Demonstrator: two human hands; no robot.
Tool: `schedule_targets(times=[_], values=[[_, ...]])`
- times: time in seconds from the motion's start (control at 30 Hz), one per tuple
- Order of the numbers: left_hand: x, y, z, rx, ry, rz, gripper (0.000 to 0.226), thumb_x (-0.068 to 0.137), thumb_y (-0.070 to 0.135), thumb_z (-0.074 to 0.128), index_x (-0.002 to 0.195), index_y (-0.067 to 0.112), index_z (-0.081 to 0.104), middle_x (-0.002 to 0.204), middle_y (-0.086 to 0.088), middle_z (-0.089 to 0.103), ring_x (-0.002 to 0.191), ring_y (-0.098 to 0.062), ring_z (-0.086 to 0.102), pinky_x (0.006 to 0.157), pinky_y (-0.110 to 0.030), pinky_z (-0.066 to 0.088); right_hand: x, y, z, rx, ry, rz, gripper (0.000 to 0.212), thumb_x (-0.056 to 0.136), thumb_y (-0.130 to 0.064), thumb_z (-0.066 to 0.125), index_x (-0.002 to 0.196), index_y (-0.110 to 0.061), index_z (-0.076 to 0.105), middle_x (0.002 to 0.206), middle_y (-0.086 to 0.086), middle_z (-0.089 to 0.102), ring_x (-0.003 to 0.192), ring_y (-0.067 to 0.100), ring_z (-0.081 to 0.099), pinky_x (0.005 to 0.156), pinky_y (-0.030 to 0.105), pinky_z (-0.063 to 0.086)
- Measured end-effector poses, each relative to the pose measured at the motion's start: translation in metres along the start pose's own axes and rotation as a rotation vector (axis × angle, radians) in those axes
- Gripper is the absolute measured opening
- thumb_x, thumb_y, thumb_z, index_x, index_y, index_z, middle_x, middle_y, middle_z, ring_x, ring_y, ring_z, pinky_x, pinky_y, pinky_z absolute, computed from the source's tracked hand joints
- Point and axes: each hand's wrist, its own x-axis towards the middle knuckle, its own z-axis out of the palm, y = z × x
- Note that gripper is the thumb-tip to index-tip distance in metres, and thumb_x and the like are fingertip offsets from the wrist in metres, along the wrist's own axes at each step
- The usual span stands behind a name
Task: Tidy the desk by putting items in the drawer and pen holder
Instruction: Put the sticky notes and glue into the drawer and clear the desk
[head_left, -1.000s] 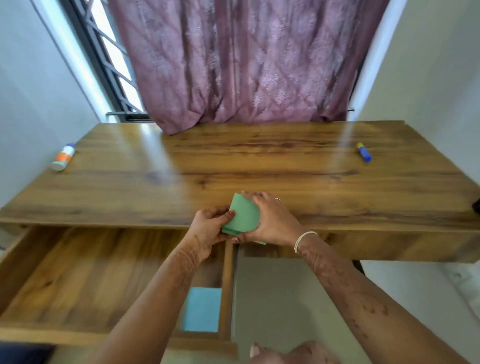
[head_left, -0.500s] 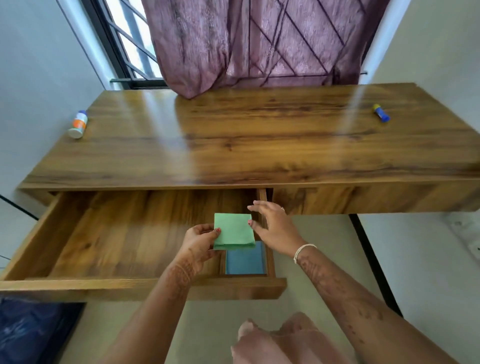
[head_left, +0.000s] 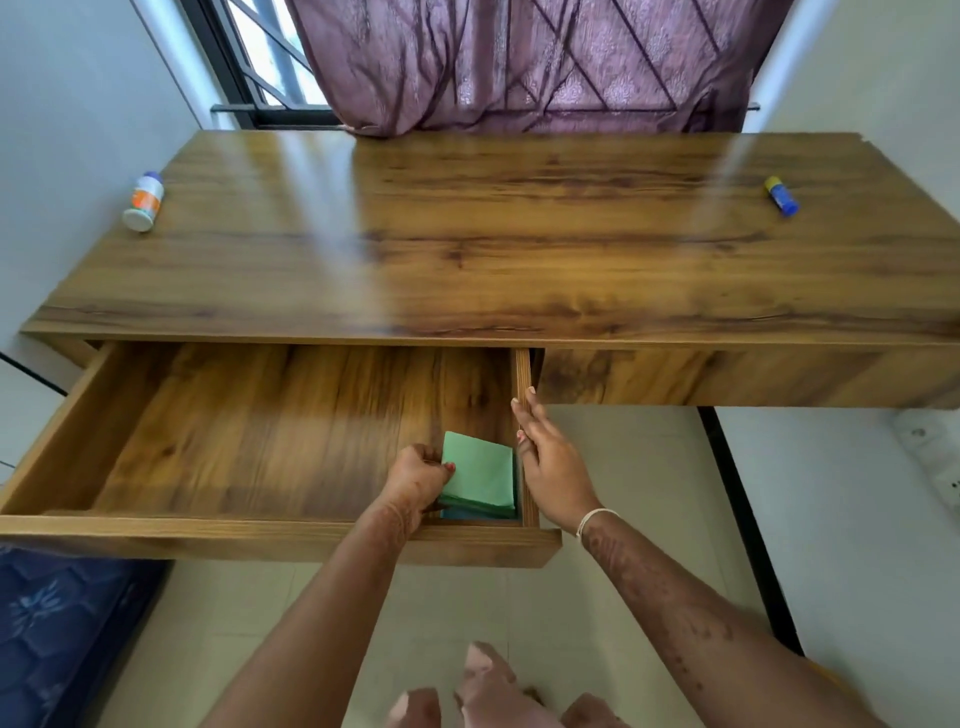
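**Green pad goes down into the drawer corner**

Half a second ago the green pad (head_left: 480, 475) hung above the drawer between both hands, with the right fingertips against its right edge. Now it sits low in the near right corner of the drawer (head_left: 260, 535). It lies on top of a blue pad (head_left: 457, 514), which showed broadly before and now peeks out only as a thin strip at the near edge. The left hand (head_left: 418, 480) still pinches the green pad's left edge, thumb on top and fingers curled. The right hand (head_left: 550, 462) has let go. Its fingers are straight and lie along the drawer's right wall, which stands between that hand and the pad. A second ago both hands held the pad up at the desk's front edge.

The left hand hides the pad's near left corner, so I cannot tell whether that side lies flat or is lifted. A white bracelet (head_left: 597, 517) circles the right wrist.

Beyond the hands lies the top of the desk (head_left: 519, 234). A white tube (head_left: 144, 201) with an orange label lies on it, well off to the left of the left hand. A small blue stick (head_left: 781, 195) with a yellow end lies well off to the right of the right hand. Behind the desk a purple curtain (head_left: 519, 62) hangs beside a barred window (head_left: 260, 52). Nearer than the hands, the person's toes (head_left: 488, 686) show at the bottom edge. Dark blue patterned fabric (head_left: 62, 623) lies below and left of the left arm.
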Motion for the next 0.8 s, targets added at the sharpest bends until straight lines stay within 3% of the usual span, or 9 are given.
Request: schedule_targets(times=[0.07,0.13,0.2,0.27,0.47,0.6,0.8], values=[[0.002,-0.001,0.001,0.062,0.019,0.008,0.016,0.093,0.01,0.06,0.107,0.013,0.055,0.099,-0.009,0.063,0.095,-0.026,0.064,0.076,-0.042,0.059,0.001,0.005,-0.004,0.117,-0.02,0.008,0.045,0.102,-0.023,0.041,0.146,-0.031,0.037,0.155,-0.026,0.011,0.138,0.001,0.031,0.108,0.025,0.039],[0.004,-0.003,0.002,0.151,0.07,0.026,0.014,0.092,0.011,0.061,0.105,0.014,0.056,0.106,-0.011,0.064,0.102,-0.028,0.063,0.087,-0.045,0.057,0.003,0.008,-0.008,0.229,-0.042,0.024,0.042,0.1,-0.023,0.046,0.141,-0.03,0.044,0.151,-0.029,0.017,0.137,-0.003,0.028,0.103,0.008,0.033],[0.006,-0.004,0.002,0.26,0.138,0.058,0.01,0.091,0.012,0.062,0.1,0.015,0.06,0.107,-0.01,0.066,0.1,-0.026,0.063,0.088,-0.042,0.056,0.007,0.011,-0.012,0.289,-0.053,0.035,0.039,0.099,-0.02,0.05,0.137,-0.028,0.051,0.146,-0.03,0.023,0.134,-0.006,0.028,0.091,-0.005,0.028],[0.007,-0.006,0.002,0.387,0.188,0.092,0.011,0.09,0.013,0.062,0.101,0.015,0.065,0.105,-0.008,0.068,0.095,-0.023,0.063,0.085,-0.038,0.057,0.009,0.013,-0.013,0.313,-0.063,0.034,0.037,0.098,-0.019,0.052,0.134,-0.026,0.053,0.144,-0.03,0.025,0.131,-0.009,0.028,0.087,-0.008,0.028],[0.0,-0.008,0.007,0.683,0.178,0.142,0.02,0.091,0.017,0.06,0.11,0.012,0.064,0.105,-0.006,0.066,0.085,-0.017,0.058,0.069,-0.028,0.051,0.009,0.018,-0.01,0.292,-0.062,0.018,0.038,0.098,-0.022,0.051,0.136,-0.027,0.052,0.144,-0.033,0.023,0.126,-0.014,0.027,0.086,-0.008,0.03],[-0.001,-0.008,0.007,0.679,0.207,0.14,0.021,0.09,0.017,0.062,0.11,0.013,0.062,0.096,-0.004,0.062,0.087,-0.019,0.061,0.073,-0.031,0.055,0.009,0.018,-0.01,0.263,-0.071,0.011,0.039,0.099,-0.023,0.049,0.138,-0.028,0.049,0.145,-0.033,0.021,0.127,-0.013,0.026,0.09,-0.002,0.03],[-0.002,-0.006,0.001,0.629,0.204,0.13,0.021,0.089,0.013,0.064,0.11,0.012,0.064,0.103,-0.007,0.066,0.091,-0.023,0.066,0.08,-0.039,0.059,0.009,0.016,-0.011,0.255,-0.071,0.012,0.04,0.1,-0.022,0.048,0.139,-0.026,0.048,0.146,-0.031,0.02,0.134,-0.003,0.027,0.104,0.015,0.033]])
